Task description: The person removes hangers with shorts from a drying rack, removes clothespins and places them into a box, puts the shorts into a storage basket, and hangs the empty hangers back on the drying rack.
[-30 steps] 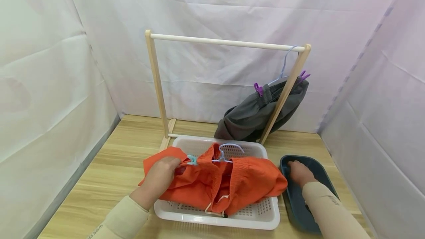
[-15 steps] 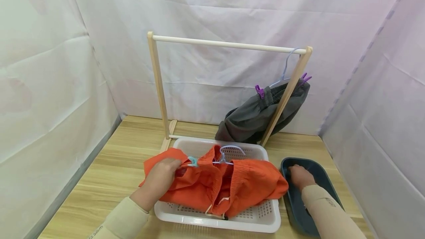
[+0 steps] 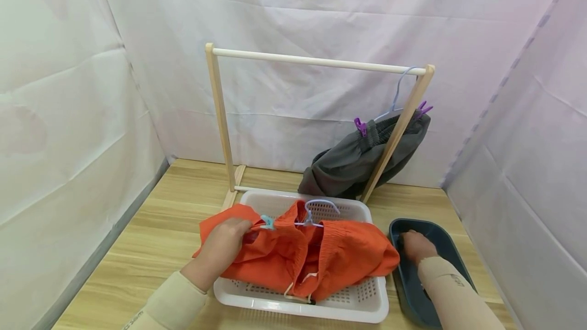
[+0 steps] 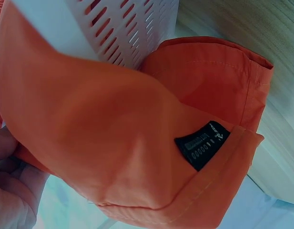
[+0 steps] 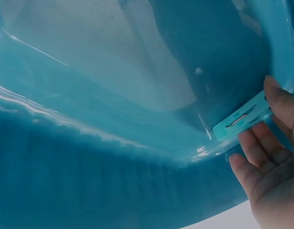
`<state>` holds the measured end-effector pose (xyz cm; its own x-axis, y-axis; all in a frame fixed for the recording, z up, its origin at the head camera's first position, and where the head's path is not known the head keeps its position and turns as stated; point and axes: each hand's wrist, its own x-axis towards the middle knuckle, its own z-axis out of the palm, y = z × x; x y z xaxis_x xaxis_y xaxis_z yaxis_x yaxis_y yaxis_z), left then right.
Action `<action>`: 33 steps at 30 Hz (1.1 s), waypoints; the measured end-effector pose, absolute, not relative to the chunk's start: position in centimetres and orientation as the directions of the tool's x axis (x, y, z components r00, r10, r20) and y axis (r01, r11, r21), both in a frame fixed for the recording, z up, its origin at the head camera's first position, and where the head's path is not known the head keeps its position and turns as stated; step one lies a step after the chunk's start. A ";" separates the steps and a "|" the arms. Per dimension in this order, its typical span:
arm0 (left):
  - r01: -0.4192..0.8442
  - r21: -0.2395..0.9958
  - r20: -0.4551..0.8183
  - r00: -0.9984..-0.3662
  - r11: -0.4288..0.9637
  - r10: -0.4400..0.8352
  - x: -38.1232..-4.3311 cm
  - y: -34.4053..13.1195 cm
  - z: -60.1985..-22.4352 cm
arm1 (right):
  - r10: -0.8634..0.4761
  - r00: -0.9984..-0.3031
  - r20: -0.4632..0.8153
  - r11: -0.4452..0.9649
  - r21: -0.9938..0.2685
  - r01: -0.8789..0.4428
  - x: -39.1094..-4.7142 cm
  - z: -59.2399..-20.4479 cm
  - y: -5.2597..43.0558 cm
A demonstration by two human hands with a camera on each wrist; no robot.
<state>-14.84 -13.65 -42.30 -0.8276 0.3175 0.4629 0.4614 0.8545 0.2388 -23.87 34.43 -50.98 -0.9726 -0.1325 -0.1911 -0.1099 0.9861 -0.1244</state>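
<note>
A pair of orange drawstring pants (image 3: 275, 253) lies across the white basket (image 3: 300, 308), one part hanging over its left side. My left hand (image 3: 224, 243) grips the pants near a turquoise clothespin (image 3: 267, 222) clipped to them. A pale purple hanger (image 3: 308, 219) pokes up from the waist opening. In the left wrist view, a black label (image 4: 202, 145) shows near a hem. Inside the dark blue tray (image 3: 451, 253), my right hand (image 3: 416, 246) pinches another turquoise clothespin (image 5: 242, 117) between thumb and fingers, as the right wrist view shows.
Behind the basket stands a wooden rack with a white rod (image 3: 316, 62). Dark grey pants (image 3: 344, 159) hang at its right end from a hanger, held by purple clothespins (image 3: 361, 127). White cloth walls (image 3: 284, 19) enclose the wooden table (image 3: 151, 228).
The head view has shifted slightly. Both hands stay nearly in place, the left on the orange pants and the right in the tray's far left corner.
</note>
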 end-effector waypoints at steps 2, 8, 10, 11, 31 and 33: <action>0.462 0.240 0.464 -0.827 0.854 0.317 -14.8 -13.6 -42.3 | -0.136 -0.972 -0.193 0.986 -0.125 -0.113 -23.8 -50.9 34.4; 0.464 0.257 0.455 -0.832 0.848 0.318 -14.9 -13.6 -42.1 | -0.126 -0.970 -0.208 0.986 -0.131 -0.100 -23.7 -50.4 34.3; 0.462 0.258 0.450 -0.835 0.848 0.318 -14.9 -13.6 -42.1 | -0.123 -0.969 -0.213 0.987 -0.131 -0.096 -23.8 -50.4 34.2; 0.458 0.255 0.447 -0.837 0.851 0.317 -14.9 -13.6 -42.1 | -0.121 -0.969 -0.216 0.987 -0.132 -0.093 -23.8 -50.3 34.2; 0.440 0.313 0.424 -0.858 0.841 0.291 -15.2 -13.6 -41.7 | -0.043 -0.979 -0.200 0.977 -0.212 0.000 -23.4 -49.0 34.9; 0.443 0.316 0.427 -0.856 0.839 0.292 -15.2 -13.5 -41.8 | -0.033 -0.978 -0.204 0.974 -0.227 0.014 -23.3 -48.6 34.9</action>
<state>-15.20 -13.54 -41.76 -0.8559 0.2915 0.4271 0.4434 0.8389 0.3158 -23.28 34.93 -48.65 -0.9784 -0.0334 -0.2039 0.0141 0.9738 -0.2270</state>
